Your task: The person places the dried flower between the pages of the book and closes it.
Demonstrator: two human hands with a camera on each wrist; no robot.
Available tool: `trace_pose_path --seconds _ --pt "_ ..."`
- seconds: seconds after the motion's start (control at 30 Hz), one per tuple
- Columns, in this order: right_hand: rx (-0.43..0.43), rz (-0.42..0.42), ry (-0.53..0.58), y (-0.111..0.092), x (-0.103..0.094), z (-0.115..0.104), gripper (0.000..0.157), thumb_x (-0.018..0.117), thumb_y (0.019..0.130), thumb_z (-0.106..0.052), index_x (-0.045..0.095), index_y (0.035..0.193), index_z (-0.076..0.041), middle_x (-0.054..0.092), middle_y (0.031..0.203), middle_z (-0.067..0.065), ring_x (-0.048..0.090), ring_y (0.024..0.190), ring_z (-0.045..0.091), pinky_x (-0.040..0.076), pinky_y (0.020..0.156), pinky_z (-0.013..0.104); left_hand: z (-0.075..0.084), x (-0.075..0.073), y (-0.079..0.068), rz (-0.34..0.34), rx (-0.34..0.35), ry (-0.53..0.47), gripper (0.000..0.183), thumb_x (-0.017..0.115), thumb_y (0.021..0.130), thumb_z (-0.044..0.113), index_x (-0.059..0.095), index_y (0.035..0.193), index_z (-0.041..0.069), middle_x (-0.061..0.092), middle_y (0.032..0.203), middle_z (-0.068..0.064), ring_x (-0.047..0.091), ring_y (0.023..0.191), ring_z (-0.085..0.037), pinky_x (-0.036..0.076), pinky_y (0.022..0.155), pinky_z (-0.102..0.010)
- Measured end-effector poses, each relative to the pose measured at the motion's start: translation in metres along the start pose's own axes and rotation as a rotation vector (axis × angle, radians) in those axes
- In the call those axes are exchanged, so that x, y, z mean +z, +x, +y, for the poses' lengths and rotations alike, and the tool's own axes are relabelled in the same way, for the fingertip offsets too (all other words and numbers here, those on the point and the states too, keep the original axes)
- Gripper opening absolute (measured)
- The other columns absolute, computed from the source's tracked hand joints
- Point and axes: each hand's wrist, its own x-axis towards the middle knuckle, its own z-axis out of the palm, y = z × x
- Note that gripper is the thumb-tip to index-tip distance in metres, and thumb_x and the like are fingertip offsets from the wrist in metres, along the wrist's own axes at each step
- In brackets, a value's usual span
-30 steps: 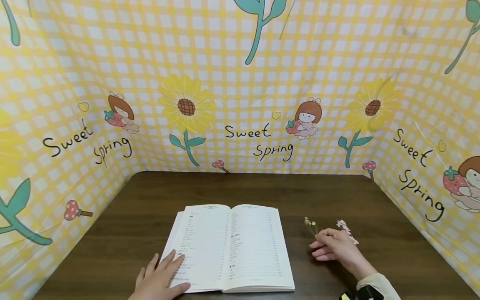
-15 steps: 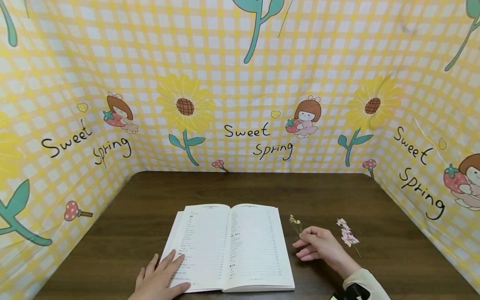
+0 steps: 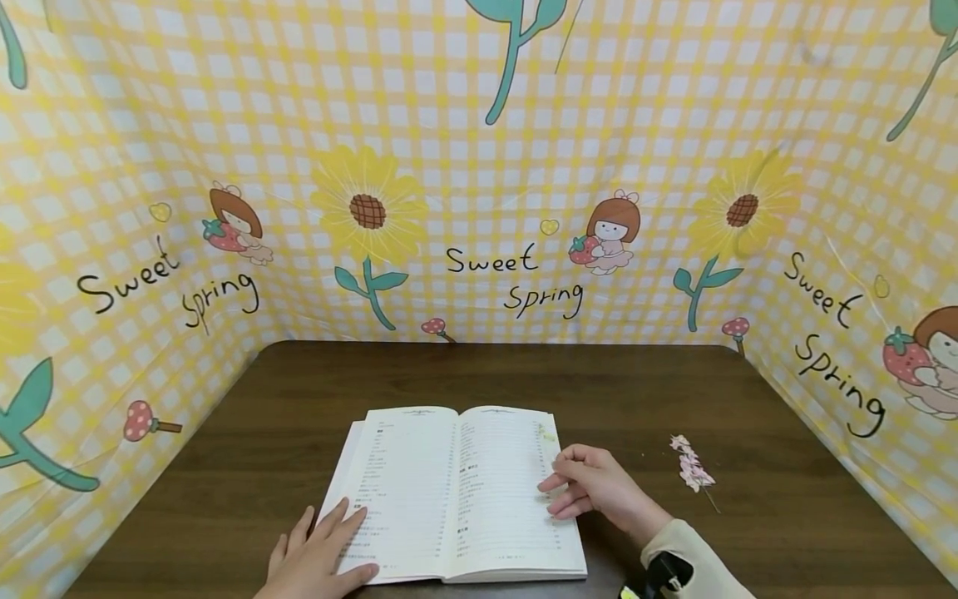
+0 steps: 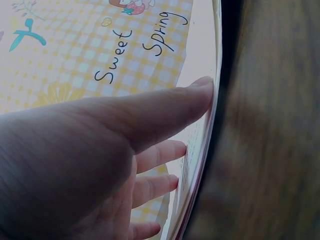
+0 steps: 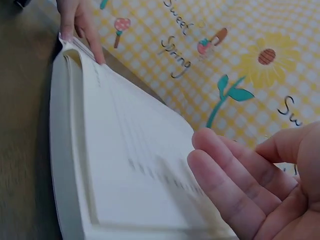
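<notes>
An open book (image 3: 505,507) with printed pages lies near the front of the table. My left hand (image 3: 318,553) rests with spread, straight fingers on the lower left page; in the left wrist view its thumb (image 4: 170,110) lies along the page's bottom edge. Over the right page's outer edge, my right hand (image 3: 599,491) pinches a small dried flower sprig (image 3: 547,433), pale yellow-green, between thumb and index finger. Its blossoms overlap the upper right of that page in the head view. The other fingers (image 5: 215,172) of this hand are extended loosely above the page, and the sprig's stem is mostly hidden.
A pink dried flower sprig (image 3: 692,466) lies on the dark wooden table (image 3: 636,383), right of the right hand. Yellow checked cloth (image 3: 479,191) printed with sunflowers encloses the table's back and sides.
My right hand has moved left with the yellow-green sprig, from the table beside the pink sprig to over the right page. My left hand has stayed on the left page.
</notes>
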Motion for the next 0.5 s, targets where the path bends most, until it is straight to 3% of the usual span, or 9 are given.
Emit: trace_pose_path --seconds 0.2,0.5 --pt "-0.001 -0.050 0.020 0.006 0.018 -0.002 0.011 0.049 0.103 -0.013 0.051 0.096 -0.004 0.072 0.097 0.023 0.072 0.064 0.020 0.060 0.065 0.037 0.000 0.000 0.000 0.004 -0.001 0.008 0.085 0.071 0.082 0.060 0.049 0.147 0.009 0.035 0.155 -0.022 0.013 0.138 -0.063 0.010 0.098 -0.082" --pt "0.023 -0.074 0.037 0.020 0.047 -0.003 0.011 0.055 0.100 -0.012 0.054 0.095 -0.002 0.073 0.092 0.020 0.071 0.061 0.019 0.060 0.062 0.035 -0.001 0.001 0.001 -0.004 -0.005 0.008 0.086 0.071 0.082 0.060 0.049 0.147 0.009 0.034 0.155 -0.023 0.013 0.138 -0.064 0.010 0.099 -0.082"
